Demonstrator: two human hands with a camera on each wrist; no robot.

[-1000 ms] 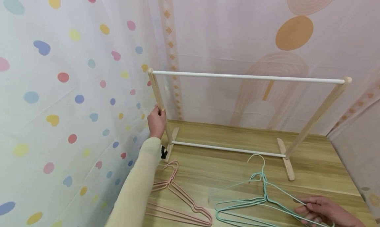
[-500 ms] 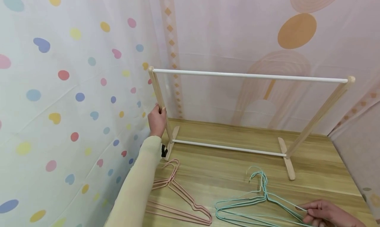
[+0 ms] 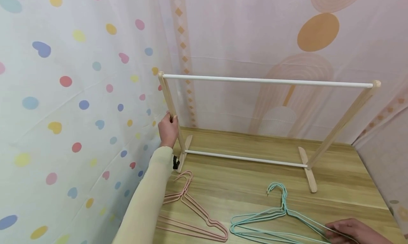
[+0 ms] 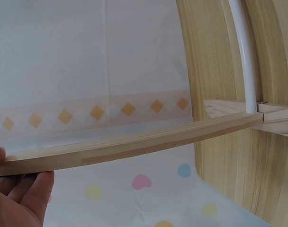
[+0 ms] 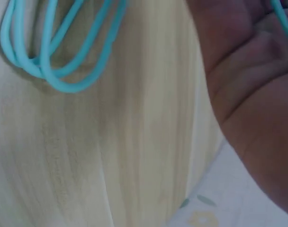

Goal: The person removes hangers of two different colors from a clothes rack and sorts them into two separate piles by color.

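Note:
My left hand point(image 3: 168, 130) grips the left wooden post of a small clothes rack point(image 3: 267, 81) with a white top rail. In the left wrist view, its thumb and fingers point(image 4: 39, 191) lie on opposite sides of the post point(image 4: 130, 144). Teal wire hangers point(image 3: 284, 211) lie stacked on the table at the right front, hooks together. My right hand point(image 3: 353, 230) holds the right end of a teal hanger; in the right wrist view, teal wire passes by the palm point(image 5: 257, 71), its fingertips out of frame. Rounded hanger ends point(image 5: 68, 86) show beside it.
Pink wire hangers point(image 3: 199, 215) lie at the left front, partly behind the left sleeve point(image 3: 143, 198). The wood-grain table point(image 3: 220, 183) is bordered by a dotted curtain point(image 3: 79, 95) on the left and a patterned one point(image 3: 236, 42) behind. The rack's right foot point(image 3: 308, 171) stands behind the teal hangers.
The teal hanger in my right hand has come down onto the others, its hook now lined up with theirs. The left hand keeps its grip on the post.

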